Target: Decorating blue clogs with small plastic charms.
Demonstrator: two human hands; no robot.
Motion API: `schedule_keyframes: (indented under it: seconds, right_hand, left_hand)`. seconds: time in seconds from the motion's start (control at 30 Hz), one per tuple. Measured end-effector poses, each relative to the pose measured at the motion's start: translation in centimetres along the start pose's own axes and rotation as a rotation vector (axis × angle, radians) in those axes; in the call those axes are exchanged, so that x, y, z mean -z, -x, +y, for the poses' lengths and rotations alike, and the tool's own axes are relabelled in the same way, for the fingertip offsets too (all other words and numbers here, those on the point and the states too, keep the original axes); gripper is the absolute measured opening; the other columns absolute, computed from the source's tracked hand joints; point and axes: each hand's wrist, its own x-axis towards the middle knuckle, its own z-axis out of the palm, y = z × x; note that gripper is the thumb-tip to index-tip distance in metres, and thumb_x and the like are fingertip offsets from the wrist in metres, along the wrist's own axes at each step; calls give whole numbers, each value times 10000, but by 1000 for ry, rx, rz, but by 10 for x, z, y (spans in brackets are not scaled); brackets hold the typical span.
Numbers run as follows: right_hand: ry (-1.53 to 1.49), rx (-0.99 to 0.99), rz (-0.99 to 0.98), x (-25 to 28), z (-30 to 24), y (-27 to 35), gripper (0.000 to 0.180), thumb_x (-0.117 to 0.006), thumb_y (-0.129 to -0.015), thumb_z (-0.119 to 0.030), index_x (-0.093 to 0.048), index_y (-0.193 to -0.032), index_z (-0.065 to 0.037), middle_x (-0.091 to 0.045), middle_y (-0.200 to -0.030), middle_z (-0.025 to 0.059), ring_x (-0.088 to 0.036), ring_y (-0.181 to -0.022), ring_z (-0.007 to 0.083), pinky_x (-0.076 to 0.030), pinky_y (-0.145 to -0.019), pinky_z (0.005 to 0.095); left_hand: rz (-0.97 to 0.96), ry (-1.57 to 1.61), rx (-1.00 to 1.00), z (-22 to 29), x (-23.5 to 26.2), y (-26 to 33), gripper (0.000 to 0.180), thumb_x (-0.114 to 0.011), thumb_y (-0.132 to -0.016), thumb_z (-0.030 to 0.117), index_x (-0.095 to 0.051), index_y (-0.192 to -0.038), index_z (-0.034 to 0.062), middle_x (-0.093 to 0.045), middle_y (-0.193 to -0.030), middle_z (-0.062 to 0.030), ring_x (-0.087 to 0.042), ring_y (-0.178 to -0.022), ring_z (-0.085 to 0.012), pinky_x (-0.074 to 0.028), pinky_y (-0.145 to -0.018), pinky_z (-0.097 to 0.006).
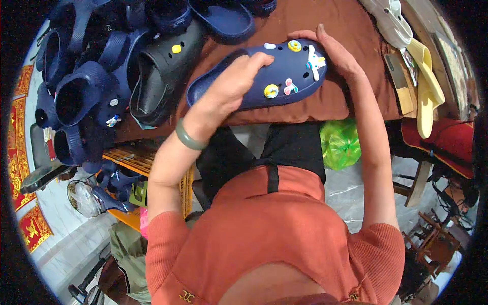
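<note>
A navy blue clog [284, 63] lies across both my hands above the brown cloth, its toe to the right. Several charms dot its upper: a white figure [316, 63] near the toe, a yellow-and-blue ring [295, 46], a second yellow ring [271, 91] and a pink-and-teal charm [290, 87]. My left hand [231, 84] grips it at the foot opening, thumb on the upper and the other fingers hidden. Around the toe end curls my right hand [338, 53], fingertips partly behind the shoe.
Several navy clogs [81, 94] and a black clog [165, 71] crowd the left of the brown cloth [351, 23]. At right are a white clog [389, 23], a yellow slipper [429, 86] and a phone [395, 71]. A green plastic bag [340, 145] sits below the table edge.
</note>
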Motion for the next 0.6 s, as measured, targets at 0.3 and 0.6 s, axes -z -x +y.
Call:
schedule_keyframes:
  seconds: [0.3, 0.6]
  right_hand:
    - [168, 178, -39, 14, -6, 5, 669, -538, -862, -520, -453, -1343, -63, -528, -1246, 127, -500, -1177, 226, -375, -1030, 343]
    - [678, 284, 32, -6, -14, 17, 747, -754, -717, -322, -442, -1349, -75, -355, -1401, 147, -310, -1348, 289, -237, -1113, 371]
  left_hand:
    - [151, 252, -199, -13, -24, -4, 318, -512, -945, 260, -626, -1058, -15, -669, -1005, -91, -645, -898, -141, -513, -800, -270]
    - [137, 275, -217, -17, -20, -5, 334, -521, -942, 296, -636, -1041, -1, -676, -977, -89, -653, -852, -131, -521, -763, -262]
